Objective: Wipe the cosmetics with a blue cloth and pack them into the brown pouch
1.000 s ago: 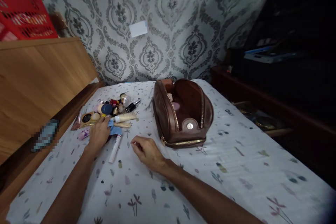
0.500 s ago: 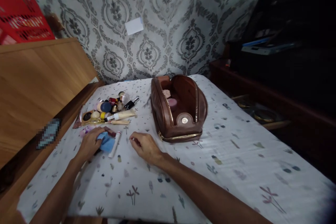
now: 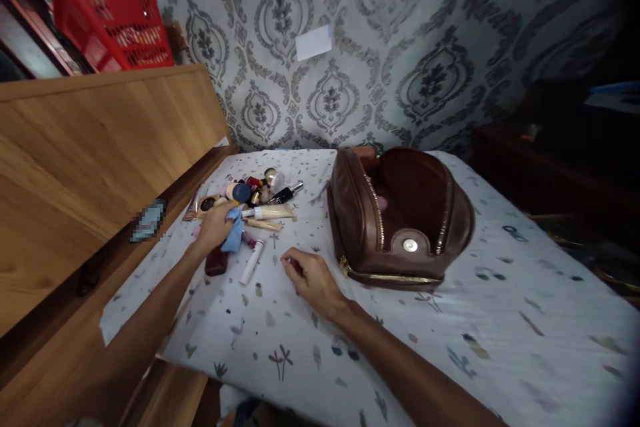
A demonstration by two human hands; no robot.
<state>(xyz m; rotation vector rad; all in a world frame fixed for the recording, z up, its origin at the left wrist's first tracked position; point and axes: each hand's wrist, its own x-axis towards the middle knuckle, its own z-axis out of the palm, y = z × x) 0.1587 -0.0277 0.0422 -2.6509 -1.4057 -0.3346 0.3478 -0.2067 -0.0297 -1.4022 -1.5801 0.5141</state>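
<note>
Head view: blue cloth [image 3: 233, 232] grasped in left hand [image 3: 214, 230], right hand [image 3: 316, 281] loosely clenched, white tube [image 3: 252, 262] (print illegible).

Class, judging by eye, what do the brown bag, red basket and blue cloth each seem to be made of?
Brown bag: seemingly leather or imitation leather, with a soft sheen on smooth panels.
Red basket: probably moulded plastic, slightly shiny, with slots through its wall.
Blue cloth: likely soft fabric, matt and crumpled; exact fibre unclear.
</note>
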